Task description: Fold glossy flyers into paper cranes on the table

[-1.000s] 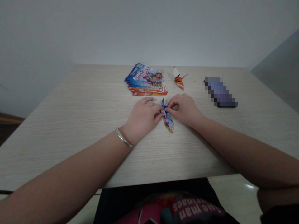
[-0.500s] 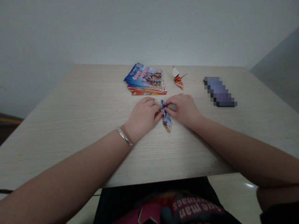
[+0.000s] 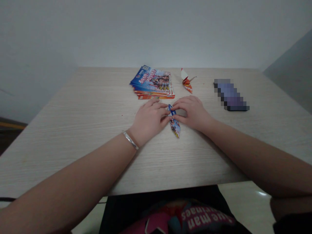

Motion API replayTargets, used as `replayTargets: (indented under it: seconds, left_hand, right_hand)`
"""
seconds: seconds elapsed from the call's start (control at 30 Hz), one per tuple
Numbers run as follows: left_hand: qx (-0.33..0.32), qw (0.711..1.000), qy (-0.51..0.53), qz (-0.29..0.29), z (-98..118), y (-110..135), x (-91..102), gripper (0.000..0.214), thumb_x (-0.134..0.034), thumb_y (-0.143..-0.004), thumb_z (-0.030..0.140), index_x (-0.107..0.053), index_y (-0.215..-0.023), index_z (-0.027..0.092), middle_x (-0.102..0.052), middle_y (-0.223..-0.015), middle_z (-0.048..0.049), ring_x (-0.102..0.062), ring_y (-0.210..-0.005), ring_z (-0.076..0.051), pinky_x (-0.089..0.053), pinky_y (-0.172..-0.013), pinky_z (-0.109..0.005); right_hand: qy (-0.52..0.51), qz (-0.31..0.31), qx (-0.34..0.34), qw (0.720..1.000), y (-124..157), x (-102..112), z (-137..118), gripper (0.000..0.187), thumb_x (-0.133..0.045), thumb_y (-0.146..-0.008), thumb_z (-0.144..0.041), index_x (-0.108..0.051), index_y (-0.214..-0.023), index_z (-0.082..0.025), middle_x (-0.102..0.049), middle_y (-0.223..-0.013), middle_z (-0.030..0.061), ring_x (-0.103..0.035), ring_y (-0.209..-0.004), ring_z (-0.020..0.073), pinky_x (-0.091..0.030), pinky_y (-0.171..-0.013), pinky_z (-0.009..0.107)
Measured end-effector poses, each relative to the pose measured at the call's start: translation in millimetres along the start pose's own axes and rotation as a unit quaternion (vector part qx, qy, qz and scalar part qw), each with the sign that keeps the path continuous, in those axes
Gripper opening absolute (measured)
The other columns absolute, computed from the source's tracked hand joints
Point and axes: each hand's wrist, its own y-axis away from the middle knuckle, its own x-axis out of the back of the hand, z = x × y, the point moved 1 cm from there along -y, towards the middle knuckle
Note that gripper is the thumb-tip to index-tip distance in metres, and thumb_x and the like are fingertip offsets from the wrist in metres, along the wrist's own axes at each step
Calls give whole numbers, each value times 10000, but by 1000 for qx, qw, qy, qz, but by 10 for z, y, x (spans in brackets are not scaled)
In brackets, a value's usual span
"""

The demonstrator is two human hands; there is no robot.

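Observation:
A narrow folded paper [image 3: 175, 128], blue at the far end and printed with a colourful picture at the near end, lies on the table between my hands. From the left, the fingers of my left hand [image 3: 151, 117] close on its edge. My right hand [image 3: 191, 112] pinches it from the right, with forefinger and thumb on its upper half. The fingertips cover the middle of the paper. A silver bracelet [image 3: 130, 140] circles my left wrist.
Behind my hands is a fanned stack of printed leaflets [image 3: 152, 81]. To its right rests a red and white folded paper crane [image 3: 187, 83]. A phone [image 3: 230, 94] with a blurred screen lies farther right on the pale wooden table [image 3: 92, 97]. A wall stands behind.
My right thumb and forefinger have spread slightly apart along the paper, showing more of its blue part. The paper stays in nearly the same place, and the view has shifted a little.

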Motion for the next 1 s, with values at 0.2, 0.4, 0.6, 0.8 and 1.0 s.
replayTargets:
  seconds: [0.2, 0.4, 0.6, 0.8, 1.0]
  left_hand:
    - [42, 999, 24, -5, -65, -7, -44, 248, -618, -919, 418, -757, -1029, 245, -665, -1311, -48, -513, -1323, -292, -343, -1159, -524]
    - [70, 997, 36, -17, -31, 5, -11, 256, -660, -889, 428, -756, -1055, 260, -635, -1369, -43, -443, -1395, -325, -315, -1171, -548]
    - [71, 997, 25, -16, 5, 7, -7, 259, -655, -898, 416, -743, -1068, 241, -614, -1404, -51, -459, -1382, -332, -318, -1158, -561]
    - [46, 999, 15, -10, 8, 11, 22, 255, -594, -945, 391, -759, -1058, 232, -653, -1349, -62, -487, -1356, -321, -325, -1148, -548]
    - [42, 999, 0, -3, 12, 15, 41, 245, -606, -943, 397, -766, -1040, 240, -669, -1321, -56, -517, -1314, -324, -351, -1116, -547]
  right_hand:
    - [9, -12, -17, 1000, -5, -40, 117, 303, -730, -830, -441, -737, -1075, -264, -643, -1346, 77, -497, -1328, 330, -304, -1125, 576]
    - [22, -14, -67, 997, 10, -19, 146, 316, -768, -788, -499, -769, -1077, -372, -607, -1416, 45, -434, -1392, 408, -259, -1102, 719]
    - [74, -21, -43, 996, 20, 35, 105, 304, -721, -826, -534, -763, -1100, -410, -603, -1432, 6, -370, -1444, 404, -146, -1153, 722]
    - [27, -14, -40, 999, 37, 60, 106, 222, -620, -933, -409, -769, -1094, -374, -654, -1367, 29, -522, -1339, 346, -279, -1119, 665]
    - [12, 47, -26, 998, 44, 47, 34, 150, -751, -831, -396, -799, -942, -308, -733, -1226, 34, -632, -1192, 297, -312, -1116, 608]
